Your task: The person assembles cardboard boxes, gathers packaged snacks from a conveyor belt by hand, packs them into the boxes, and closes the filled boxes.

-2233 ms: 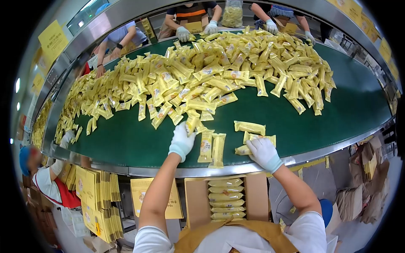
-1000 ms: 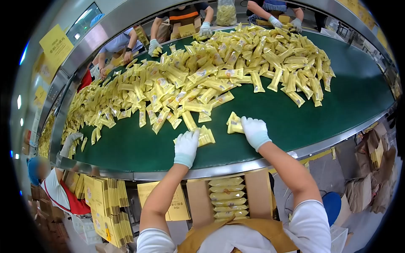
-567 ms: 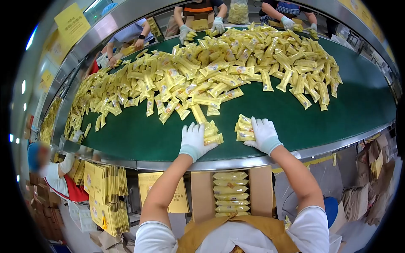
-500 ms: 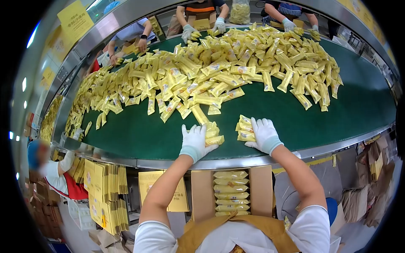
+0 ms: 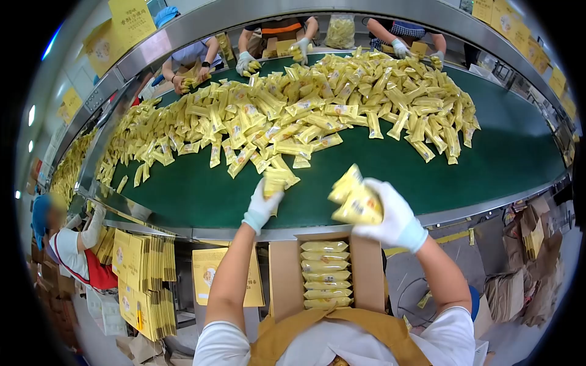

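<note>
My left hand, in a white glove, is closed around small yellow snack packets at the near side of the green belt. A loose packet lies just beyond its fingers. My right hand, gloved too, grips several yellow packets; they are tilted and blurred, lifted over the belt's near edge. Below, against my body, stands an open cardboard box with a row of yellow packets stacked inside. Farther up the belt spreads a large heap of the same packets.
A metal rail borders the belt. Several people's hands work across the belt. At the left, a person in a red apron stands near stacked flat yellow cartons. Brown paper bags lie at the right.
My right hand has risen off the belt with its packets, which now tilt. My left hand has shifted slightly left and turned, still holding packets. The head view has moved a little.
</note>
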`<action>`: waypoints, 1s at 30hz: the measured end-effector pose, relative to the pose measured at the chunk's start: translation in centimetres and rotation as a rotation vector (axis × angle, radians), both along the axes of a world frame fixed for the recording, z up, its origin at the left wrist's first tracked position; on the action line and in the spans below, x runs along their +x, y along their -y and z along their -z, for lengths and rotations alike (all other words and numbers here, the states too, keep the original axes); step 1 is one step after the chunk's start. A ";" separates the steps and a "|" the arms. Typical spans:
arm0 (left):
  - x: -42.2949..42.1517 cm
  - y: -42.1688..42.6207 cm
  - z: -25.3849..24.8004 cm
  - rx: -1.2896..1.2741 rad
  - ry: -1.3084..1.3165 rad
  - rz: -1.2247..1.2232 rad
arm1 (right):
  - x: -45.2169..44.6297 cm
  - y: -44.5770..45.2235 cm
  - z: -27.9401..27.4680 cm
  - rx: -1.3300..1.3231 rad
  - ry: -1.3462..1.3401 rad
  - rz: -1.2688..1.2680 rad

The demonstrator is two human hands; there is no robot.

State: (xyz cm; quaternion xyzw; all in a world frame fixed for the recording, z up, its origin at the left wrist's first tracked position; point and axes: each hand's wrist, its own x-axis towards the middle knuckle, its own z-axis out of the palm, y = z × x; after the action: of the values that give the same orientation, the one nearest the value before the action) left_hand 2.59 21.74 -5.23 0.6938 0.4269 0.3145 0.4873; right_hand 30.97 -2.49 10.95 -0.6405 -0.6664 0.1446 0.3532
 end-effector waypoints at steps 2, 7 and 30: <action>-1.4 0.8 -1.8 -0.267 0.298 -0.014 | -2.5 1.0 -2.8 -0.039 0.282 -0.181; -2.1 10.0 -10.8 -0.154 0.619 0.411 | -9.2 3.6 0.2 -0.155 0.641 -0.611; 0.5 22.9 -9.3 0.727 -0.832 0.770 | -7.0 7.7 2.6 -0.114 0.361 -0.394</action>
State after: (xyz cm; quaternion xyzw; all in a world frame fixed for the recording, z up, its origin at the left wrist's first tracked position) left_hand 3.10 -1.16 4.05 0.9798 0.1681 -0.0516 0.0948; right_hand 23.98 -10.19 8.32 -0.5326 -0.8212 0.1313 0.1573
